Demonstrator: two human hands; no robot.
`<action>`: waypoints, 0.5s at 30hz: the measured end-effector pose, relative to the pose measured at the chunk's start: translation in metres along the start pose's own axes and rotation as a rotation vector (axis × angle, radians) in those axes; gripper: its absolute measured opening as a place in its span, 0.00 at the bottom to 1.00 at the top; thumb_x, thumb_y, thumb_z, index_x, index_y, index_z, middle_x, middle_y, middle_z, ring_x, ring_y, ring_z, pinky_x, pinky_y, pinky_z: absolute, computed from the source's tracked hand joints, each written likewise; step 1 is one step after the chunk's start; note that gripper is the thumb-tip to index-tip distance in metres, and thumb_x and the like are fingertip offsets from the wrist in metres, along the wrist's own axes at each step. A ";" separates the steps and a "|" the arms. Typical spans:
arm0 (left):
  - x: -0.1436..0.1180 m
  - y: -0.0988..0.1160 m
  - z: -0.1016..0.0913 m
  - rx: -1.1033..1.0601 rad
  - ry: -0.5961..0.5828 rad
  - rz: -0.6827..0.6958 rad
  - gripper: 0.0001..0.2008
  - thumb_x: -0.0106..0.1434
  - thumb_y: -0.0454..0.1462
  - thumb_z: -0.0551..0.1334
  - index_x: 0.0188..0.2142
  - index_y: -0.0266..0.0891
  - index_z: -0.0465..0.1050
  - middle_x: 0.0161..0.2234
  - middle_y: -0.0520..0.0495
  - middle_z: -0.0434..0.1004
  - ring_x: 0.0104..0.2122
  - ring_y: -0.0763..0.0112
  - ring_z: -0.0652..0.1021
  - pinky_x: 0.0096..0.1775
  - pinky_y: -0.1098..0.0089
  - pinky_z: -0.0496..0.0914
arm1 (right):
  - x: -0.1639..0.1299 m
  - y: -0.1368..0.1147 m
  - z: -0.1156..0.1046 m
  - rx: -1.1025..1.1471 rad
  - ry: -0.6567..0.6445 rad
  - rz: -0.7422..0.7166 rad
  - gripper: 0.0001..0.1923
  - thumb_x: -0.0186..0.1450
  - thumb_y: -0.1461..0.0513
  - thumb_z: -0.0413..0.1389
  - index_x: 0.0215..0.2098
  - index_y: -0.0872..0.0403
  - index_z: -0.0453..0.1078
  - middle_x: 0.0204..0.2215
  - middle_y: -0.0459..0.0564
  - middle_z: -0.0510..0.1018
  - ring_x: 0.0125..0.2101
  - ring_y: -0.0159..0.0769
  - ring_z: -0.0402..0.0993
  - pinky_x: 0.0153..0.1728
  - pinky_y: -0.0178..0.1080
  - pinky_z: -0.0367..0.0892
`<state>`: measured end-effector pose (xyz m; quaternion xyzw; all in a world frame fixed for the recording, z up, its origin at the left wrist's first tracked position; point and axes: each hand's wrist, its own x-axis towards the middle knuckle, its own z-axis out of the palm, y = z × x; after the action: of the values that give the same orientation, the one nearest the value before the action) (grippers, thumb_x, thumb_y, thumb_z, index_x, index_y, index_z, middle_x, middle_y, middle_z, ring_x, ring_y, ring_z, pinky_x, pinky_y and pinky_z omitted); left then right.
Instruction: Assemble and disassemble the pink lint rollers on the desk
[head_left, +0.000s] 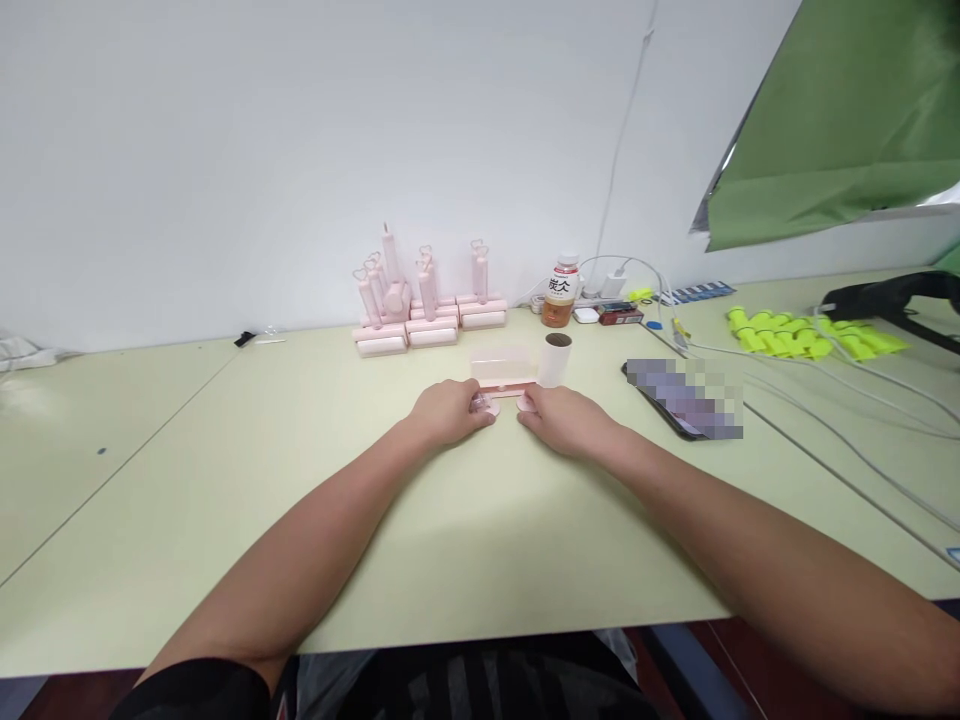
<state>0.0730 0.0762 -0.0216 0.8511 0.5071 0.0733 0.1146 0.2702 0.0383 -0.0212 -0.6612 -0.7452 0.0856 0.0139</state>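
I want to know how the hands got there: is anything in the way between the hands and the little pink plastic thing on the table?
Nothing visible is. The left hand and right hand already touch the small pink plastic piece with their fingertips. The paper roll stands just behind the right hand, beside the piece.

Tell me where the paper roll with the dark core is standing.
In the head view, the paper roll stands upright just right of centre on the table, beyond the right hand, beside the pink holder.
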 end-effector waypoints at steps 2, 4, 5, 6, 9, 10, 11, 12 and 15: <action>0.000 0.001 0.000 0.011 -0.003 -0.001 0.16 0.59 0.51 0.60 0.34 0.41 0.70 0.34 0.45 0.79 0.32 0.60 0.77 0.28 0.67 0.62 | 0.000 0.000 0.000 0.001 -0.001 -0.009 0.15 0.69 0.55 0.48 0.47 0.56 0.67 0.42 0.62 0.78 0.39 0.49 0.75 0.30 0.39 0.61; 0.000 0.001 0.000 0.026 -0.003 0.000 0.16 0.60 0.51 0.59 0.33 0.41 0.70 0.33 0.45 0.79 0.31 0.60 0.77 0.28 0.67 0.62 | -0.001 0.000 0.000 0.005 -0.009 -0.036 0.13 0.68 0.57 0.48 0.46 0.55 0.68 0.41 0.60 0.79 0.39 0.48 0.75 0.29 0.39 0.60; -0.001 0.001 0.000 0.033 -0.002 0.002 0.17 0.61 0.52 0.58 0.32 0.41 0.71 0.33 0.44 0.79 0.31 0.59 0.77 0.29 0.67 0.62 | -0.002 0.000 0.000 0.008 -0.015 -0.053 0.12 0.68 0.57 0.49 0.45 0.54 0.69 0.41 0.58 0.79 0.39 0.48 0.75 0.29 0.38 0.59; -0.001 0.001 0.000 0.041 0.001 0.003 0.17 0.61 0.51 0.57 0.32 0.41 0.71 0.32 0.44 0.79 0.31 0.59 0.77 0.29 0.66 0.62 | -0.004 0.001 -0.001 0.014 -0.015 -0.072 0.12 0.68 0.58 0.49 0.45 0.53 0.69 0.41 0.57 0.79 0.39 0.47 0.75 0.29 0.38 0.59; -0.002 0.001 0.001 0.061 0.010 0.003 0.16 0.63 0.50 0.55 0.32 0.41 0.71 0.32 0.43 0.79 0.31 0.59 0.77 0.30 0.66 0.62 | -0.008 0.000 -0.004 0.050 0.043 -0.073 0.14 0.67 0.58 0.49 0.49 0.52 0.66 0.41 0.55 0.79 0.38 0.45 0.75 0.29 0.37 0.57; -0.002 0.002 0.001 0.065 0.012 0.001 0.16 0.63 0.49 0.55 0.32 0.41 0.71 0.32 0.44 0.79 0.31 0.59 0.77 0.30 0.66 0.62 | -0.009 0.000 -0.005 0.058 0.074 -0.045 0.15 0.67 0.57 0.49 0.50 0.52 0.65 0.40 0.55 0.79 0.38 0.44 0.75 0.29 0.37 0.57; -0.002 0.002 0.001 0.067 0.015 -0.001 0.16 0.63 0.50 0.55 0.32 0.41 0.71 0.32 0.44 0.79 0.31 0.59 0.77 0.29 0.66 0.62 | -0.010 -0.001 -0.006 0.062 0.101 -0.009 0.16 0.67 0.55 0.50 0.50 0.53 0.63 0.40 0.56 0.79 0.37 0.45 0.75 0.28 0.37 0.57; -0.001 0.002 0.002 0.068 0.016 -0.004 0.16 0.63 0.50 0.55 0.32 0.41 0.71 0.32 0.44 0.79 0.30 0.59 0.77 0.29 0.67 0.62 | -0.010 -0.002 -0.007 0.063 0.119 0.026 0.18 0.66 0.53 0.50 0.50 0.54 0.62 0.39 0.56 0.78 0.36 0.45 0.75 0.28 0.37 0.56; 0.000 0.003 0.003 0.069 0.015 -0.022 0.20 0.62 0.54 0.53 0.32 0.41 0.71 0.32 0.44 0.79 0.30 0.59 0.77 0.28 0.67 0.62 | -0.007 -0.005 -0.005 0.061 0.128 0.071 0.21 0.65 0.50 0.51 0.50 0.55 0.60 0.38 0.57 0.78 0.35 0.47 0.74 0.27 0.38 0.56</action>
<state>0.0765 0.0741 -0.0240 0.8483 0.5195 0.0610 0.0822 0.2667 0.0315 -0.0149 -0.6906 -0.7159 0.0661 0.0785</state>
